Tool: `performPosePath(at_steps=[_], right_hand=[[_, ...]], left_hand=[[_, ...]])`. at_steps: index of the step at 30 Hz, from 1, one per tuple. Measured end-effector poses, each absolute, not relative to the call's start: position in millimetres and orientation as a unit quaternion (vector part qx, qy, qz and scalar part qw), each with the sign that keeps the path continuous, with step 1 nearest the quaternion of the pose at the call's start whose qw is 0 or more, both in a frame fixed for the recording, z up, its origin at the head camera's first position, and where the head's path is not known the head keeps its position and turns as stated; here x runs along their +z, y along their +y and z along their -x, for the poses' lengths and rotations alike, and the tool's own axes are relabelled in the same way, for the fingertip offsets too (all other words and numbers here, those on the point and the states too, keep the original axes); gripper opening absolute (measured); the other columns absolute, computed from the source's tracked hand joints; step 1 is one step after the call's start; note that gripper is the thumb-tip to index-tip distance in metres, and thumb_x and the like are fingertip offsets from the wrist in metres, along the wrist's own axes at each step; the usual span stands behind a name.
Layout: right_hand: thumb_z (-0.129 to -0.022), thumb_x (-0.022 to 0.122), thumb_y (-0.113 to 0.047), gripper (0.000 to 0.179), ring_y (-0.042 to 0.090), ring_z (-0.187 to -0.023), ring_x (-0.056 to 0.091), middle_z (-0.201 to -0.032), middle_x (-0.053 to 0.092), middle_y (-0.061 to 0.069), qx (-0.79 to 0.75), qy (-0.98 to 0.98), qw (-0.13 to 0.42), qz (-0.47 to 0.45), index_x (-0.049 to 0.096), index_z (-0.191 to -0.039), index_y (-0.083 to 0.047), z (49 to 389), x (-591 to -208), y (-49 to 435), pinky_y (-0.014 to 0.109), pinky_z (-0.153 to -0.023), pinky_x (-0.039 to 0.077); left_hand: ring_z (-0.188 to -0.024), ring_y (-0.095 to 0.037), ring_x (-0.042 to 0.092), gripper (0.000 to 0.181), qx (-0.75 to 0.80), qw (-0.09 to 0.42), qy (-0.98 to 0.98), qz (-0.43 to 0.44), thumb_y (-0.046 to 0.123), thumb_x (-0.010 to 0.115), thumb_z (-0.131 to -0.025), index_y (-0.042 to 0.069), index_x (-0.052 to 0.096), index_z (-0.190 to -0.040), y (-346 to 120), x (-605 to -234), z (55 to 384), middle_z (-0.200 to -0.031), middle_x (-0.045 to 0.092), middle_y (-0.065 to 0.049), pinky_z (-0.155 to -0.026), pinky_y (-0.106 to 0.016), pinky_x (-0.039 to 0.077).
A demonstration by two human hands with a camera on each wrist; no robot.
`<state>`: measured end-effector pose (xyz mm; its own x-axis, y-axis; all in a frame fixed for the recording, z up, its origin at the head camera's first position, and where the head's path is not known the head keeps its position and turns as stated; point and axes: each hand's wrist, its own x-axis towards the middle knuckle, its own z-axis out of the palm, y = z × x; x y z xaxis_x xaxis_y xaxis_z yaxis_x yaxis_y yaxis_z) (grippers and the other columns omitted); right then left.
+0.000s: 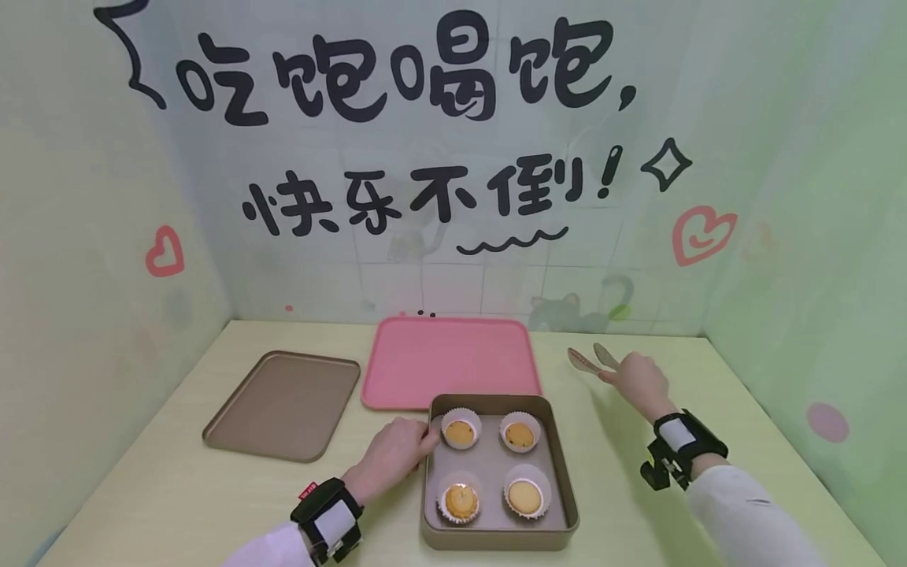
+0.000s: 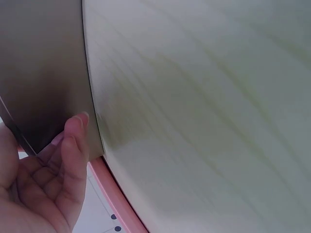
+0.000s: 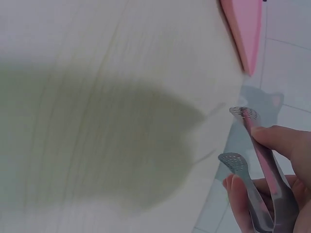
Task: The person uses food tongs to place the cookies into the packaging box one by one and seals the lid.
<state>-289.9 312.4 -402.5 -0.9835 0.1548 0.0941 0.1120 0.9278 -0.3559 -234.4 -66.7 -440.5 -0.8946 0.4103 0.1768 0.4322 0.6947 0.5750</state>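
Observation:
A deep bronze-coloured baking pan [image 1: 499,539] stands on the table, with several small pastries in white paper cups inside, such as a tart [image 1: 461,501] at its front left. My left hand [image 1: 394,457] grips the pan's left wall near the far corner. In the left wrist view the fingers of that hand [image 2: 48,179] lie against the wall's outer side. Over the table's far right part, my right hand [image 1: 641,384] holds metal food tongs [image 1: 584,362]. Their perforated tips stand apart with nothing between them, as the tongs [image 3: 260,165] show in the right wrist view.
Behind the pan lies a pink tray [image 1: 453,358], its front edge close to the pan's far wall. A flat bronze-coloured baking sheet [image 1: 283,405] lies at the left. Fabric walls border the pale wooden table [image 1: 177,488] at the back and sides.

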Motion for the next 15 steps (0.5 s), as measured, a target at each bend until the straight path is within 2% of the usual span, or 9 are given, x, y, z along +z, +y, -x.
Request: performPosePath(at_steps=[8,15], right_hand=[[-0.083,0.062,-0.036,0.045,0.021,-0.049,0.044,-0.056,0.043,0.008,0.183,-0.977,0.054,0.100,0.038,-0.057,-0.008,296.0,-414.5,304.6,0.033,-0.041,0.034],[-0.082,0.061,-0.039,0.044,0.026,-0.056,0.052,-0.062,0.053,0.015,0.129,-0.986,0.051,0.095,0.053,-0.067,0.001,300.7,-422.0,297.7,0.041,-0.046,0.040]], left_hand=[[-0.036,-0.005,0.041,0.039,-0.313,0.026,-0.921,0.232,0.020,0.047,-0.092,0.014,0.043,-0.054,-65.1,-442.6,235.3,-0.043,0.041,0.009,-0.038,-0.024,0.034],[-0.036,-0.006,0.042,0.038,-0.322,0.021,-0.919,0.226,0.020,0.047,-0.091,0.013,0.044,-0.054,-67.4,-442.6,235.9,-0.044,0.042,0.008,-0.038,-0.025,0.034]])
